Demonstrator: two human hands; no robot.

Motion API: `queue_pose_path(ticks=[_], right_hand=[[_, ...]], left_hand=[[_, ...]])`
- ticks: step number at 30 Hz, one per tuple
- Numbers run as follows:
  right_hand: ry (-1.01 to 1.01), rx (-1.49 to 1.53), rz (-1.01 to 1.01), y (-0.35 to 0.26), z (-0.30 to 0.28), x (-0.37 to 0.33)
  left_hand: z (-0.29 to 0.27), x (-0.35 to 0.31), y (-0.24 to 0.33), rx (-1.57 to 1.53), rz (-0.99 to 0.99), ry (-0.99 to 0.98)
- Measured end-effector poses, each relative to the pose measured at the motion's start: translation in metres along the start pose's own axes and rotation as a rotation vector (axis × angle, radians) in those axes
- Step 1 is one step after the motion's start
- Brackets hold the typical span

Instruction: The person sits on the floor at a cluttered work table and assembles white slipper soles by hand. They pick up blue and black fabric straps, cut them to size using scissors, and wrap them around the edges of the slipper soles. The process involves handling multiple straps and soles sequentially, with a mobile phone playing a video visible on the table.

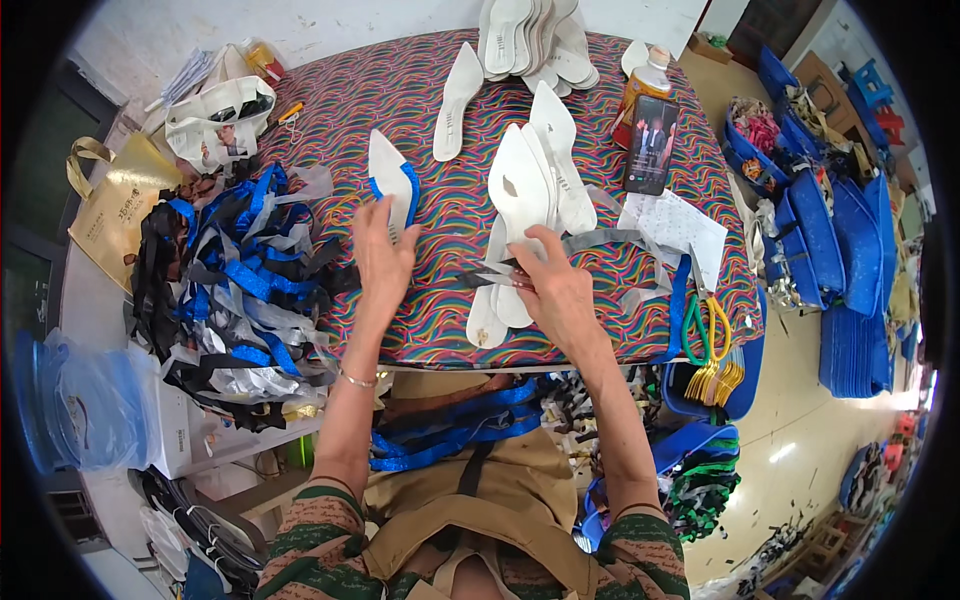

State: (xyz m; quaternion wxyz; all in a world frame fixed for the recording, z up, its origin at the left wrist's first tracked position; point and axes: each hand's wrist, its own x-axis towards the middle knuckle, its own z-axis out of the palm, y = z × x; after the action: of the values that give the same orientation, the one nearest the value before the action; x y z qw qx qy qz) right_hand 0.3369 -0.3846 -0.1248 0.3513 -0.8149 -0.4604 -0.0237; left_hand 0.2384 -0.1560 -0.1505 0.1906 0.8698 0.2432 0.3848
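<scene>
A white pointed shoe insole with a glittery blue strip along its edges lies on the patterned tabletop. My left hand covers its heel end, the fingers and thumb closed on it. My right hand is closed at the heel end of a small stack of white insoles. From its fingers juts a dark and grey pointed thing, too small to identify. Another white insole leans against the stack on the right, and a single insole lies farther back.
A big heap of blue, black and grey strips covers the table's left side. More insoles are piled at the back. On the right are a phone, a bottle, paper and scissors. Blue strips drape over my lap.
</scene>
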Motion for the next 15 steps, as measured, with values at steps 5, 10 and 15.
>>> queue_pose_path(ticks=[5, 10, 15], right_hand=[[0.073, 0.105, 0.028, 0.020, -0.008, 0.000], [0.045, 0.129, 0.055, 0.048, -0.009, -0.003], [0.191, 0.183, -0.002, 0.053, -0.013, -0.008]], left_hand=[[-0.007, -0.030, 0.057, -0.363, 0.027, -0.350], [-0.005, -0.037, 0.065, -0.423, -0.313, -0.536], [-0.016, -0.033, 0.068, -0.964, -0.510, -0.611]])
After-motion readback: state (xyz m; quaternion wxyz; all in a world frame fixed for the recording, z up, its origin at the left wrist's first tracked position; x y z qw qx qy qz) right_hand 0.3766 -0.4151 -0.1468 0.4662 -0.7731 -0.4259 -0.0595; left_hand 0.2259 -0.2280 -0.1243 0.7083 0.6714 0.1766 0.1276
